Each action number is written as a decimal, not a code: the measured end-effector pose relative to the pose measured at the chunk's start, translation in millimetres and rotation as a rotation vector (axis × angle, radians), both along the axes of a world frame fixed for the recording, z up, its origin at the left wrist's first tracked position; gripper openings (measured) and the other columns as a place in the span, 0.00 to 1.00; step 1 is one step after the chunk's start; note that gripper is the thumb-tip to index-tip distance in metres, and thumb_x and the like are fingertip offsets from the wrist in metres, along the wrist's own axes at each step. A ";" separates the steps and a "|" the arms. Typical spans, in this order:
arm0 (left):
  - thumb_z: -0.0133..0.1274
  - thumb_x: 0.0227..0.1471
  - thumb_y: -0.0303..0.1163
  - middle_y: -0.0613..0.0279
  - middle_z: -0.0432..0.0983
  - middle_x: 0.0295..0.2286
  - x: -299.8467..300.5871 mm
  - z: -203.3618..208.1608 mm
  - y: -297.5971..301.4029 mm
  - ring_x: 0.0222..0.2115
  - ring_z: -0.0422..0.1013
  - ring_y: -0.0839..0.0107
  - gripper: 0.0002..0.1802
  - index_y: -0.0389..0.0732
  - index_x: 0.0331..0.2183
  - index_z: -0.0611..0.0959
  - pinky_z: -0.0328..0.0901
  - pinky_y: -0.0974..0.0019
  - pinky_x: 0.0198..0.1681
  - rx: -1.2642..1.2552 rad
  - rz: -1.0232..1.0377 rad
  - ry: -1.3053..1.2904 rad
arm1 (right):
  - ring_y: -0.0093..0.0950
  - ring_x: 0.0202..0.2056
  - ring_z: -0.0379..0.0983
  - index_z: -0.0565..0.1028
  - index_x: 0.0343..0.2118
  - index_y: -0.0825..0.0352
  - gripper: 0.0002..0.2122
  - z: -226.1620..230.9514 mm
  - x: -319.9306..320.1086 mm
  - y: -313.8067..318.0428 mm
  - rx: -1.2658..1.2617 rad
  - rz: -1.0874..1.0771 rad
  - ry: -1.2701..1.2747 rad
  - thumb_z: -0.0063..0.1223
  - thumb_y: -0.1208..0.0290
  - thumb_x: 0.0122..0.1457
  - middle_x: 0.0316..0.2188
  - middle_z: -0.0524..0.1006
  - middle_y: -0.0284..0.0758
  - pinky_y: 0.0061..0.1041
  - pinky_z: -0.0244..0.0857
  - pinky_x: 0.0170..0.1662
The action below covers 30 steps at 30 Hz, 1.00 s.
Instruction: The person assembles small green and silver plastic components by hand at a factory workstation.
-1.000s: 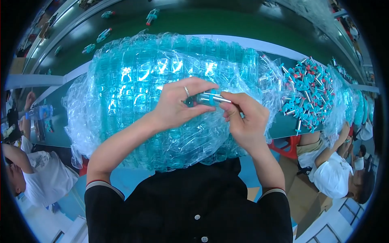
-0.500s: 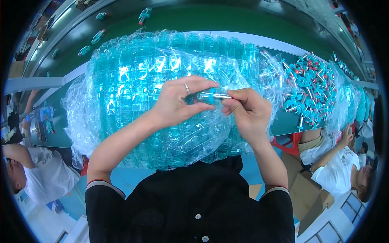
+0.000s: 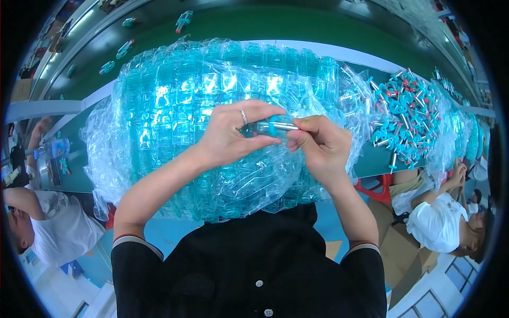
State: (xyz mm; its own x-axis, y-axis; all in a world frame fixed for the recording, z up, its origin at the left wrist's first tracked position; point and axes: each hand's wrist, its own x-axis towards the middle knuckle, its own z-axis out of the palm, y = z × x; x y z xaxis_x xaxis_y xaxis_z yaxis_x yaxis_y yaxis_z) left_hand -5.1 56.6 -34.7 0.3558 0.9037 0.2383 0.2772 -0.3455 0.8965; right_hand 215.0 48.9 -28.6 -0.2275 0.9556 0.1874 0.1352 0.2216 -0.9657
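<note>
My left hand [image 3: 225, 132] holds a small clear bottle [image 3: 260, 127] on its side between thumb and fingers, its mouth end toward the right. At that end is a silver rod-shaped part [image 3: 285, 126] with a teal collar and a red tip. My right hand [image 3: 326, 146] pinches this part by the red end, between thumb and forefinger. Whether the collar sits inside the bottle's neck or just against it is hard to make out. Beneath both hands lies a large plastic-wrapped bundle of clear teal bottles [image 3: 175, 124], its film loose and wrinkled.
A heap of silver, teal and red parts [image 3: 405, 114] lies to the right. Beyond the bundle runs a green conveyor belt [image 3: 297, 24] carrying several assembled pieces [image 3: 184, 21]. People in white shirts sit at left [image 3: 63, 228] and right [image 3: 437, 222]. A red stool [image 3: 376, 190] stands at lower right.
My right hand and the silver part have shifted slightly left, toward the bottle. Pieces on the belt have moved left. The person at right has changed arm and head position.
</note>
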 end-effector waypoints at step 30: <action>0.74 0.34 0.29 0.53 0.73 0.40 -69.3 62.3 -92.8 0.38 0.70 0.51 0.34 0.38 0.46 0.77 0.66 0.49 0.42 0.338 0.243 0.746 | 0.42 0.67 0.57 0.78 0.55 0.41 0.18 -25.9 -29.6 39.1 0.569 0.170 -0.836 0.56 0.51 0.62 0.65 0.67 0.39 0.63 0.46 0.65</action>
